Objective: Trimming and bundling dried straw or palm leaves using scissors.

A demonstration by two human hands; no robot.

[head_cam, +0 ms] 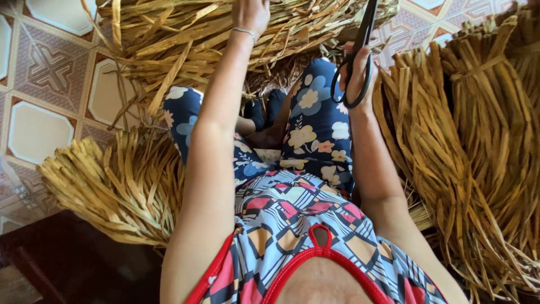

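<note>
three dried-leaf bundles (pixel 484 152), one pair of scissors (pixel 355 62) — two hands (pixel 250 14)

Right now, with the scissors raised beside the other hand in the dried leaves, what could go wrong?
1. The right hand holds black scissors pointing toward the bundle of dried leaf strips that the left hand grips; the blades could nick those fingers.
2. The strips look stiff and sharp-edged, so they may scratch bare forearms.
3. Loose strips lying over the tiled floor could be a slipping hazard.
</note>
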